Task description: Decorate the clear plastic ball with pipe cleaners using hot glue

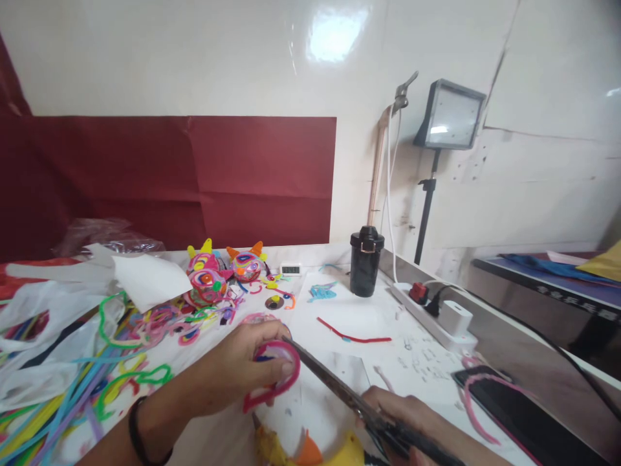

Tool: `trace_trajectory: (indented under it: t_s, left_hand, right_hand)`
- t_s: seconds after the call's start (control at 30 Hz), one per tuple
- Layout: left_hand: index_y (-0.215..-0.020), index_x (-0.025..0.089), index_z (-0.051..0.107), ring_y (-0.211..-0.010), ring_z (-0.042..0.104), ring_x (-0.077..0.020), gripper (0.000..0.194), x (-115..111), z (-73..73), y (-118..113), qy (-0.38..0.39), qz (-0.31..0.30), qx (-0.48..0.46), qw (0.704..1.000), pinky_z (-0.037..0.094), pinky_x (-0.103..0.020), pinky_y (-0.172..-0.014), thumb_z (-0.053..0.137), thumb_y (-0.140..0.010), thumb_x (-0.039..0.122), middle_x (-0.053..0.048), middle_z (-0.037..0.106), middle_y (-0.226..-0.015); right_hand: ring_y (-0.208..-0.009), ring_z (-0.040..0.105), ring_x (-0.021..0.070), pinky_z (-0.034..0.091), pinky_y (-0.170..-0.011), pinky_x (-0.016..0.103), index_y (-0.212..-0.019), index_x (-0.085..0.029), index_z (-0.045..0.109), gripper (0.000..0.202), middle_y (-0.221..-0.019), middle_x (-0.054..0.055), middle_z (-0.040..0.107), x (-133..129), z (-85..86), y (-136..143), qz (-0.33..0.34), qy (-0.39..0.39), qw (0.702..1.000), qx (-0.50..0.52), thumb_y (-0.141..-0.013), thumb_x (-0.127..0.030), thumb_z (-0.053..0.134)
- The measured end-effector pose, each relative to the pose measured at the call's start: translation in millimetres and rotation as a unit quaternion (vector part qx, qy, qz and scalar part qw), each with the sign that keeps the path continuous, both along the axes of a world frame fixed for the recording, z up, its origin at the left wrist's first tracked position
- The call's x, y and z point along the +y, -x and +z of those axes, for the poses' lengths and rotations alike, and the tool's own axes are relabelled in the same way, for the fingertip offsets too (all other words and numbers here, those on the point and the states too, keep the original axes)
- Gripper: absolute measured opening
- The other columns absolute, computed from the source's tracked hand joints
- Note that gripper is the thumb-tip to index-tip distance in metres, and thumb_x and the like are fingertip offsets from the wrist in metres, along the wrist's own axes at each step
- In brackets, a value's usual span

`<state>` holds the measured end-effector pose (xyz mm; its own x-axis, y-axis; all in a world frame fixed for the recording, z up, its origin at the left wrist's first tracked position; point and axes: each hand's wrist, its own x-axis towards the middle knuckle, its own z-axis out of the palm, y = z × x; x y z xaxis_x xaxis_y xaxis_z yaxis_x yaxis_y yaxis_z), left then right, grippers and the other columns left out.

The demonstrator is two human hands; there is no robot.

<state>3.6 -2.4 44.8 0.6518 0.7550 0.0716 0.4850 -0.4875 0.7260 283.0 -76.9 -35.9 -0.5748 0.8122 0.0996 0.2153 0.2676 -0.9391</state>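
Note:
My left hand [237, 372] pinches a curled pink pipe cleaner [294, 369] that forms a loop around the thumb; a bit of dark blue shows inside it. My right hand [405, 414] grips dark scissors [334, 382] by their black handles. Their tips touch or nearly touch the upper edge of the loop by the left fingertips. Below both hands, at the bottom edge, lies a yellow object [272, 446] with a dark tip and an orange piece, partly cut off by the frame. A red pipe cleaner [354, 338] lies on the white table beyond.
Several colourful pipe cleaners [63, 395] and plastic bags [33, 317] cover the left side. Decorated figures with ears [206, 278], a small digital clock [291, 269] and a black cup [367, 262] stand behind. To the right are a power strip [431, 317] and a dark phone [528, 414].

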Motion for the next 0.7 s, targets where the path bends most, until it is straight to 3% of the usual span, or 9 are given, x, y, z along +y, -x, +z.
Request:
trace_trajectory:
  t_s: [0.13,0.27,0.43,0.6,0.7]
  left_hand:
    - [-0.087,0.016,0.064,-0.072,0.055,-0.0152,0.021,1,-3.4,-3,0.044,0.015,-0.031,0.998,0.043,-0.024,-0.064,0.064,-0.081,0.036,0.001,0.061,-0.08]
    - [-0.083,0.018,0.058,-0.059,0.053,-0.0125,0.025,3,-5.2,-6,0.11,0.063,-0.114,0.985,0.039,-0.022,-0.053,0.066,-0.078,0.041,0.003,0.058,-0.067]
    - [-0.083,0.018,0.056,-0.056,0.049,-0.0101,0.034,1,1.5,-8,0.082,0.104,-0.175,0.976,0.037,-0.02,-0.052,0.067,-0.078,0.05,0.005,0.056,-0.064]
    - [-0.082,0.018,0.059,-0.056,0.049,-0.0099,0.033,-4,4.7,-9,0.061,0.121,-0.235,0.963,0.039,-0.02,-0.054,0.07,-0.076,0.048,0.005,0.056,-0.063]
    - [-0.08,0.017,0.063,-0.056,0.05,-0.0095,0.032,-6,2.9,-5,0.067,0.144,-0.282,0.946,0.038,-0.019,-0.053,0.074,-0.072,0.046,0.005,0.058,-0.063]
  right_hand:
    - [-0.05,0.027,0.0076,0.018,-0.047,0.022,-0.099,-0.018,0.057,0.075,-0.056,-0.008,0.037,0,-5.3,-1,-0.031,-0.034,0.999,-0.012,-0.077,-0.088,0.04]
    - [-0.057,0.039,0.0116,0.027,-0.052,0.023,-0.104,-0.019,0.059,0.059,-0.064,-0.004,0.048,-4,-4.5,-3,-0.145,-0.1,0.979,-0.106,-0.085,-0.074,0.047]
    - [-0.074,0.062,0.022,0.038,-0.065,0.028,-0.115,-0.024,0.06,0.038,-0.085,0.003,0.069,-4,0.6,-5,-0.277,-0.158,0.896,-0.309,-0.088,-0.051,0.057]
    - [-0.079,0.067,0.0269,0.034,-0.062,0.029,-0.118,-0.022,0.059,0.034,-0.087,0.008,0.073,1,-2.5,-7,-0.32,-0.207,0.816,-0.435,-0.085,-0.032,0.057]
    - [-0.077,0.066,0.0257,0.034,-0.061,0.028,-0.113,-0.022,0.061,0.033,-0.087,0.007,0.072,3,-5.4,-8,-0.318,-0.208,0.803,-0.46,-0.08,-0.026,0.057]
